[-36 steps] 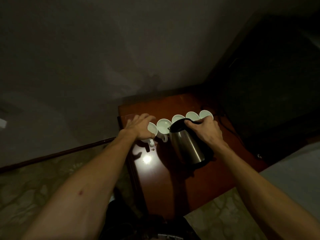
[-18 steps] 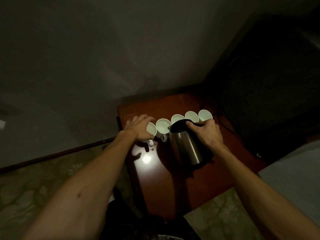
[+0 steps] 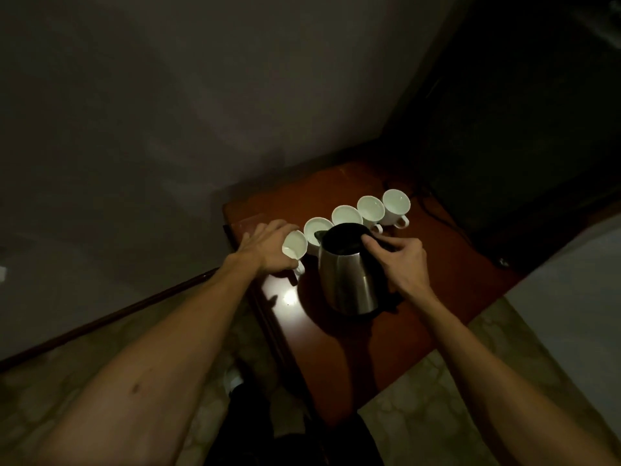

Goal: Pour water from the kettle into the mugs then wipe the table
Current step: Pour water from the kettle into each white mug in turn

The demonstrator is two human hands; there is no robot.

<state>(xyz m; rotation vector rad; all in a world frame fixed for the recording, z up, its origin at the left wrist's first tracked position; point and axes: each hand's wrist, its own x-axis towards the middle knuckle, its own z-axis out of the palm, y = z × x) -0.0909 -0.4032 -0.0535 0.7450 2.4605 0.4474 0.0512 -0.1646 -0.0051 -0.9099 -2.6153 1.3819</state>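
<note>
Kettle [image 3: 349, 274], steel body w/ black lid, stands on the reddish tabletop [image 3: 386, 348] near its middle, spout toward the 2nd mug from the left. Head view only.

Mugs: 5 white ones in a curved row along the far side of the tabletop, just behind the kettle. Leftmost mug [image 3: 295, 246] is tipped toward the camera, handle pointing down-right; pale liquid seems to sit in it, dim light so not certain. 2nd mug [image 3: 316, 228] partly hidden by the kettle's spout. 3rd mug [image 3: 346, 215] sits right behind the lid. 4th mug [image 3: 370, 209] and 5th mug [image 3: 396, 202] stand upright, handles toward the near right.

Left hand [image 3: 265, 248]: fingers curled round the far/left side of the leftmost mug, gripping it.

Right hand [image 3: 403, 260]: fingers curled over the black handle at the kettle's top right, thumb by the lid edge, holding it.

Bright light spot reflects on the tabletop left of the kettle. Dark cable [image 3: 433, 210] runs off the far right corner. Patterned floor [image 3: 420, 415] below.
</note>
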